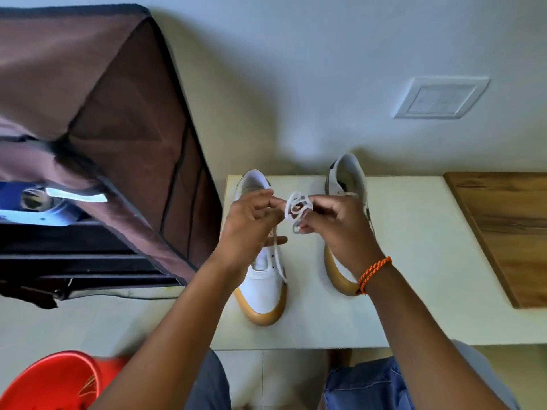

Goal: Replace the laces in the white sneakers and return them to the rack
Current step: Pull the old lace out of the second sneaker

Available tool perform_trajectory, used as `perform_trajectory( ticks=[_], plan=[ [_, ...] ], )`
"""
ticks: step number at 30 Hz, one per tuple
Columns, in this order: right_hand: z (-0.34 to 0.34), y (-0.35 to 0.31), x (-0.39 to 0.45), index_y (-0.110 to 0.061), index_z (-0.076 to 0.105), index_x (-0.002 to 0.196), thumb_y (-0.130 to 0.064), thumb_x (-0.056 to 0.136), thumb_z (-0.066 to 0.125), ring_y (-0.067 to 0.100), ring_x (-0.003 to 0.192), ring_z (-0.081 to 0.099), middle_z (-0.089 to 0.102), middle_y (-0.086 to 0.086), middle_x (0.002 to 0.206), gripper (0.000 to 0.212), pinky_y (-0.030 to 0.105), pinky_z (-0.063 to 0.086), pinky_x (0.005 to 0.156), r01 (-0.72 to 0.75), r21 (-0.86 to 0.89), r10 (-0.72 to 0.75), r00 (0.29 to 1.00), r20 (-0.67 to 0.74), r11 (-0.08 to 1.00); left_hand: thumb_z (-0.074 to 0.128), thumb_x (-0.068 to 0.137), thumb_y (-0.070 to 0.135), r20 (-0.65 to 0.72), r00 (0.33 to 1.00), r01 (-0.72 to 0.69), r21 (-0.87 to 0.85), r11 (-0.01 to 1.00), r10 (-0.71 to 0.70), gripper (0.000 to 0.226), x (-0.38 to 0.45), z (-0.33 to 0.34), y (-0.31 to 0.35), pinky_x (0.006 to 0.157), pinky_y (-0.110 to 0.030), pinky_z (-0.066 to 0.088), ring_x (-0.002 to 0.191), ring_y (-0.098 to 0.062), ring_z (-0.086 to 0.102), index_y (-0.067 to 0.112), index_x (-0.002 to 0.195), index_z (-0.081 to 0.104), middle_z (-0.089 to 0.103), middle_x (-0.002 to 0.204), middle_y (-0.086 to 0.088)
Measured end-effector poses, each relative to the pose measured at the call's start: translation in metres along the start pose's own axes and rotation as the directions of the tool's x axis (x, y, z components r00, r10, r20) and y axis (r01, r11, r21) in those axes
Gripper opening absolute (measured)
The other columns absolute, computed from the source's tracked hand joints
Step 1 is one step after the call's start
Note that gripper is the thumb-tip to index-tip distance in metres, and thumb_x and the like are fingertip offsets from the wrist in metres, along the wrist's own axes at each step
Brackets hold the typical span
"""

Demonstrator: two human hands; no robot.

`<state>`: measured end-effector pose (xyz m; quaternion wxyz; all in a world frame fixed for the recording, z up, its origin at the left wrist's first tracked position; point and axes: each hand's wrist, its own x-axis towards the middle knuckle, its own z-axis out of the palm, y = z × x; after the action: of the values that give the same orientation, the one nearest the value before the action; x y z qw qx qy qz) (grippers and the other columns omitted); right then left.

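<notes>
Fingers (268,199) of left hand (248,223) curled, pinching one end of white lace (299,210); fingers (318,207) of right hand (334,223) curled, pinching the coiled loops of the same lace. Lace bundle held between both sets of fingertips, raised above the gap between the two sneakers. One strand running down from left hand to the eyelets of left sneaker (263,285).

Arranged by size:

- Brown fabric shoe rack (97,119): at left, just beside the counter, front cover raised, dark shelves visible below.
- Counter (414,261): pale surface, carrying both sneakers; set against a light wall.
- Wooden board (509,229): lying flat on right end of counter, well apart from the sneakers.
- Red tub (47,383): on the floor at lower left, near left forearm.
- Wall plate (441,97): white, mounted on the wall above the counter.
- Left sneaker: white upper, tan sole, toe toward the viewer, partly covered by left hand.
- Right sneaker (346,179): same colours, parallel to left sneaker, near it but not touching; mid-section hidden behind right hand.
- Orange braided cord (374,273): wound around right wrist.

Lacing state of right sneaker: cannot tell, hidden by hand.
</notes>
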<state>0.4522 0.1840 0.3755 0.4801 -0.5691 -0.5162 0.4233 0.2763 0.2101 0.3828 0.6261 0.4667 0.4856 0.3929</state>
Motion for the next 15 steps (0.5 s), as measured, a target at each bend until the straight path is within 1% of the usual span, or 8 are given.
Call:
perform_trajectory(
  ticks=[2, 4, 6, 7, 9, 11, 13, 15],
  plan=[
    [0.026, -0.008, -0.011, -0.016, 0.082, 0.101, 0.0, 0.09, 0.068, 0.03, 0.089, 0.075, 0.078, 0.015, 0.09, 0.024, 0.047, 0.063, 0.085, 0.015, 0.044, -0.018, 0.997, 0.074, 0.999, 0.075, 0.098, 0.01, -0.003, 1.0, -0.013, -0.039, 0.999, 0.013, 0.013, -0.008, -0.013, 0.006, 0.081, -0.046, 0.066, 0.092, -0.024, 0.073, 0.0, 0.105, 0.078, 0.075, 0.107, -0.01],
    [0.049, -0.015, -0.021, -0.019, 0.081, 0.103, -0.008, 0.086, 0.068, 0.03, 0.093, 0.076, 0.079, 0.01, 0.092, 0.024, 0.048, 0.063, 0.087, -0.004, 0.103, -0.006, 0.995, 0.102, 0.995, 0.077, 0.096, 0.012, -0.011, 1.0, 0.003, -0.073, 0.997, -0.004, 0.01, -0.021, -0.028, 0.009, 0.076, -0.04, 0.064, 0.082, -0.028, 0.071, 0.004, 0.102, 0.079, 0.074, 0.1, -0.02],
    [0.073, -0.019, -0.028, -0.019, 0.08, 0.106, -0.016, 0.09, 0.069, 0.028, 0.092, 0.077, 0.079, 0.008, 0.092, 0.02, 0.047, 0.063, 0.087, -0.028, 0.11, 0.016, 0.994, 0.106, 0.994, 0.076, 0.097, 0.015, -0.02, 0.999, 0.023, -0.091, 0.996, -0.025, 0.012, -0.033, -0.048, 0.009, 0.076, -0.043, 0.064, 0.081, -0.033, 0.07, 0.005, 0.103, 0.078, 0.073, 0.1, -0.029],
    [0.084, -0.019, -0.03, -0.019, 0.08, 0.106, -0.018, 0.093, 0.069, 0.026, 0.09, 0.077, 0.079, 0.007, 0.09, 0.017, 0.047, 0.063, 0.085, -0.027, 0.068, 0.02, 0.994, 0.104, 0.997, 0.074, 0.099, 0.015, -0.038, 0.999, 0.031, -0.093, 0.995, -0.035, 0.012, -0.038, -0.055, 0.007, 0.077, -0.046, 0.065, 0.082, -0.034, 0.071, 0.004, 0.103, 0.076, 0.072, 0.1, -0.03],
    [0.113, -0.017, -0.034, -0.017, 0.079, 0.1, -0.019, 0.1, 0.061, 0.022, 0.084, 0.076, 0.077, 0.003, 0.085, 0.018, 0.046, 0.063, 0.079, 0.009, -0.061, -0.001, 0.992, 0.127, 0.998, 0.065, 0.103, 0.01, -0.135, 0.988, 0.058, -0.092, 0.994, -0.07, 0.011, -0.048, -0.073, -0.001, 0.074, -0.044, 0.066, 0.078, -0.029, 0.069, 0.001, 0.101, 0.07, 0.071, 0.087, -0.021],
    [0.142, -0.015, -0.036, -0.012, 0.073, 0.085, -0.02, 0.1, 0.054, 0.02, 0.072, 0.069, 0.071, 0.004, 0.073, 0.026, 0.047, 0.057, 0.068, 0.065, -0.184, -0.04, 0.99, 0.139, 0.981, 0.057, 0.104, 0.007, -0.255, 0.962, 0.083, -0.064, 0.995, -0.096, 0.014, -0.054, -0.088, -0.011, 0.064, -0.032, 0.062, 0.067, -0.02, 0.063, 0.007, 0.093, 0.065, 0.064, 0.073, -0.007],
    [0.172, -0.016, -0.04, -0.011, 0.063, 0.071, -0.017, 0.098, 0.055, 0.022, 0.06, 0.055, 0.059, 0.005, 0.06, 0.029, 0.049, 0.048, 0.059, 0.116, -0.268, -0.076, 0.985, 0.154, 0.956, 0.053, 0.104, 0.007, -0.365, 0.926, 0.102, 0.009, 0.995, -0.091, 0.022, -0.063, -0.108, -0.018, 0.055, -0.021, 0.05, 0.06, -0.011, 0.056, 0.014, 0.084, 0.06, 0.058, 0.064, 0.004],
    [0.199, -0.018, -0.044, -0.015, 0.053, 0.061, -0.016, 0.092, 0.058, 0.026, 0.056, 0.049, 0.051, 0.002, 0.053, 0.031, 0.049, 0.047, 0.054, 0.135, -0.326, -0.083, 0.982, 0.168, 0.936, 0.052, 0.104, 0.008, -0.431, 0.896, 0.129, 0.03, 0.991, -0.104, 0.027, -0.075, -0.13, -0.026, 0.049, -0.02, 0.044, 0.055, -0.009, 0.053, 0.019, 0.081, 0.059, 0.056, 0.058, 0.01]
  ],
)
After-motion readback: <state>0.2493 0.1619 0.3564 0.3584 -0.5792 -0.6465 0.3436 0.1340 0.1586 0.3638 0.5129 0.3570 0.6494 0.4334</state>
